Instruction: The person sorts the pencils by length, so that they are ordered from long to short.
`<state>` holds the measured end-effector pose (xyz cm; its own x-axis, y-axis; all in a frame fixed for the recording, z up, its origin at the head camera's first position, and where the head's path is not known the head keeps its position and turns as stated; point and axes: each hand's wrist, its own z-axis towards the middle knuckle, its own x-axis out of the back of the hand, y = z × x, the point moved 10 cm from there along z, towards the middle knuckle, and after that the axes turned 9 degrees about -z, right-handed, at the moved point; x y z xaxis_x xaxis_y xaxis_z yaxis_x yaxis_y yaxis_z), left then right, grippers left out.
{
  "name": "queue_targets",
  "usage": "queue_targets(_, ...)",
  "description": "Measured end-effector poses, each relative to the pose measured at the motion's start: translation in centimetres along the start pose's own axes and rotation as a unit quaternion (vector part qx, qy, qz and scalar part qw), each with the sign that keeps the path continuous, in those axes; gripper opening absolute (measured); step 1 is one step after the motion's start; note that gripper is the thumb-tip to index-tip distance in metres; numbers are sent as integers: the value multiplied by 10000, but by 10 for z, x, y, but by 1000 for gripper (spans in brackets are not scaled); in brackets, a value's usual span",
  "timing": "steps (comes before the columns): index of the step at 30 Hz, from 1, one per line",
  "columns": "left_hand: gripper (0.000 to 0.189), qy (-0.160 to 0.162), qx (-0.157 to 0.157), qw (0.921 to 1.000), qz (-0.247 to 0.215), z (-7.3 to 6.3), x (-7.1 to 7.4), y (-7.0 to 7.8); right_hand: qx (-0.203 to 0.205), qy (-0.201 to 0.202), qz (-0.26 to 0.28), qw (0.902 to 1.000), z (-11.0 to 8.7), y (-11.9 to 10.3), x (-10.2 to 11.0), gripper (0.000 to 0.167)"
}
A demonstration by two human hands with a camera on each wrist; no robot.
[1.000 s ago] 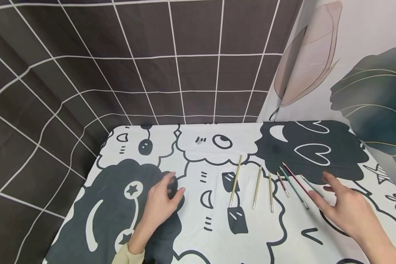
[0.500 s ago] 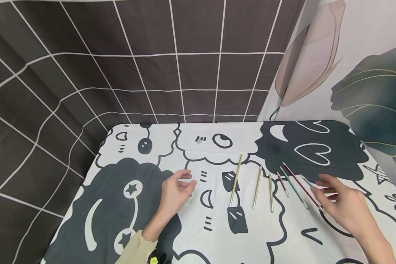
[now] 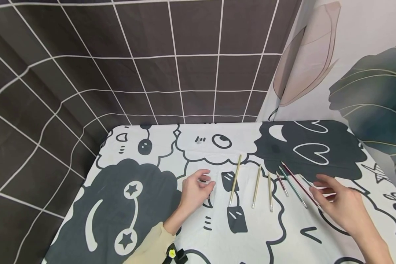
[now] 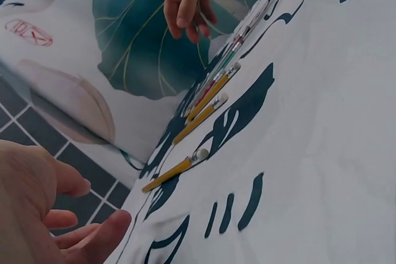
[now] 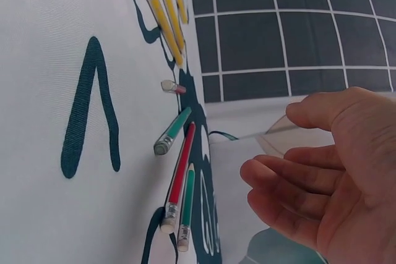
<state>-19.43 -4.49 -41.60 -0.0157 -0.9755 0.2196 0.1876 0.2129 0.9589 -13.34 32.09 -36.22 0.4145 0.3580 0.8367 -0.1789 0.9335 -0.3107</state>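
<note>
My left hand (image 3: 196,189) hovers over the cloth left of the pencils, fingers relaxed and holding nothing. Nearest to it lies a yellow pencil (image 3: 235,180), with a second yellow pencil (image 3: 256,187) and a third yellow pencil (image 3: 270,192) further right. Beyond these are a short red pencil (image 3: 282,184), a green pencil (image 3: 292,187), a long red pencil (image 3: 297,181) and another green pencil (image 5: 188,205), partly hidden by the right hand in the head view. My right hand (image 3: 341,201) is just above that last pair; its loosely bent fingers show nothing between them in the right wrist view.
A black-and-white cartoon cloth (image 3: 217,234) covers the table. Behind it hangs a dark curtain with a white grid (image 3: 198,73), and at the right a leaf-patterned white curtain (image 3: 366,33). A black strap with a yellow spot (image 3: 172,253) is at my left wrist.
My left hand has moved right across the cloth, toward the yellow pencils. My right hand has shifted slightly left, now covering the rear end of the rightmost green pencil. The pencils lie as before.
</note>
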Motion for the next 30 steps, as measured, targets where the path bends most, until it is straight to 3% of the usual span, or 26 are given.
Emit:
queue_targets(5, 31, -83, 141, 9999, -36, 6, -14, -1, -13, -70, -4, 10000, -1, -1, -2, 40)
queue_targets(12, 33, -201, 44, 9992, 334, 11, -26, -1, 65, -40, 107, 9999, -2, -2, -1, 41)
queue_targets(18, 34, -262, 270, 9991, 203, 13, -35, -4, 117, -27, 84, 9999, -1, -4, -1, 41)
queue_targets(26, 39, -304, 215, 9938, 1047, 15, -45, -5, 125, -79, 182, 9997, 2, -2, -7, 37)
queue_targets(30, 40, -396, 48, 9932, 1098, 16, -53, -3, -47, -41, 213, 9998, 2, 5, -9, 33)
